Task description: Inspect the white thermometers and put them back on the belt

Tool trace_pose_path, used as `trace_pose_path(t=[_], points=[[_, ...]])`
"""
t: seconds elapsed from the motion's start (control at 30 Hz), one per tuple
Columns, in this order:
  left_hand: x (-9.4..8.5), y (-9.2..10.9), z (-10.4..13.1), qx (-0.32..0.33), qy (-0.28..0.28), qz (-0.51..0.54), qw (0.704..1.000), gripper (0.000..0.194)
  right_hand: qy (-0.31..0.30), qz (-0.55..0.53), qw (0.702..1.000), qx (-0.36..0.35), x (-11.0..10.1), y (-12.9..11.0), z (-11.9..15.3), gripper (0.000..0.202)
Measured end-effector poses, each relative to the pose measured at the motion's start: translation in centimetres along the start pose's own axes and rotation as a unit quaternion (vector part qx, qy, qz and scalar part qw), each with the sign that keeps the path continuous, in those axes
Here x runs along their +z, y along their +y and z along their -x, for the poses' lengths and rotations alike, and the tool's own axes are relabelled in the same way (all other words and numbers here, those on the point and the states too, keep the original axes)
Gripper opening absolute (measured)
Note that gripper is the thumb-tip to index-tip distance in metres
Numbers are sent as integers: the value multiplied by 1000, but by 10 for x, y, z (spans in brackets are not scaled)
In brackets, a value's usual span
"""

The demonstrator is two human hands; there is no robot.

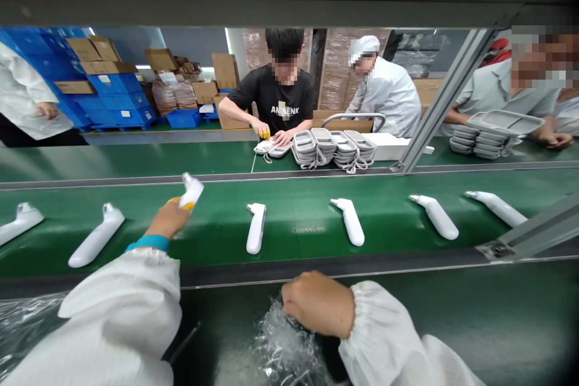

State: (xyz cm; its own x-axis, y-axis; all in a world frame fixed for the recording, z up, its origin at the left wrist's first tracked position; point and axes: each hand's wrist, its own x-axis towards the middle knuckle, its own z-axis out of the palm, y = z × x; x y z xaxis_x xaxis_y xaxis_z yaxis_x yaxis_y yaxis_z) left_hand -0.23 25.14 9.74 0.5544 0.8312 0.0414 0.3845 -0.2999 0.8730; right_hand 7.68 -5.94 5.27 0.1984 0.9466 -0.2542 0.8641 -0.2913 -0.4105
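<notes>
your left hand has a white angled device pinched between yellow-tipped fingers, over the far part of the green belt, metallic end up. can't tell if its lower end touches the belt. step in hand looks like handling this one device at the belt, either lifting or setting down; one view can't settle which.

your right hand is curled, knuckles up, at crumpled clear plastic over the near worktop. fingertips hidden, so can't tell if it's pinching the film or just pressing on it.

more devices lie spaced apart on the belt: two left of your raised hand, nearest, and four to the right, first one in front of you.

next move, as a judgement: it calls for a steady left pinch on the white body, clear of neighboring devices and the dark rail. the right would need its fingertips free of loose film folds, which could snag. smooth shell might slip if the pinch loosens.
</notes>
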Motion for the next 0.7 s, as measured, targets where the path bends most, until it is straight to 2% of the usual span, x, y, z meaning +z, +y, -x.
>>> trace_pose_path(t=[0.07, 0.1, 0.13, 0.17, 0.23, 0.3, 0.37, 0.47, 0.6, 0.7], points=[[29, 19, 34, 16, -29, 52, 998, 26, 104, -56, 993, 15, -14, 5, 8, 23], [44, 27, 57, 31, -55, 88, 994, 33, 172, -106, 979, 14, -21, 6, 11, 22], [60, 34, 82, 46, -82, 139, 986, 38, 234, -170, 957, 6, -26, 5, 15, 20], [75, 40, 107, 30, -106, 247, 963, 40, 283, -242, 928, -9, -30, 3, 19, 17], [99, 47, 152, -52, -147, 373, 915, 41, 337, -373, 863, -40, -35, -3, 24, 11], [112, 52, 182, -100, -171, 425, 883, 47, 343, -458, 818, -52, -38, -8, 27, 7], [116, 54, 196, -117, -188, 430, 875, 56, 329, -504, 797, -43, -40, -10, 28, 5], [115, 55, 197, -107, -182, 406, 889, 65, 300, -542, 784, -29, -41, -9, 28, 15], [115, 49, 195, -57, -146, 349, 924, 59, 292, -541, 788, -24, -41, -5, 26, 21], [116, 45, 195, -30, -134, 322, 937, 55, 280, -537, 796, -18, -39, -3, 24, 23]])
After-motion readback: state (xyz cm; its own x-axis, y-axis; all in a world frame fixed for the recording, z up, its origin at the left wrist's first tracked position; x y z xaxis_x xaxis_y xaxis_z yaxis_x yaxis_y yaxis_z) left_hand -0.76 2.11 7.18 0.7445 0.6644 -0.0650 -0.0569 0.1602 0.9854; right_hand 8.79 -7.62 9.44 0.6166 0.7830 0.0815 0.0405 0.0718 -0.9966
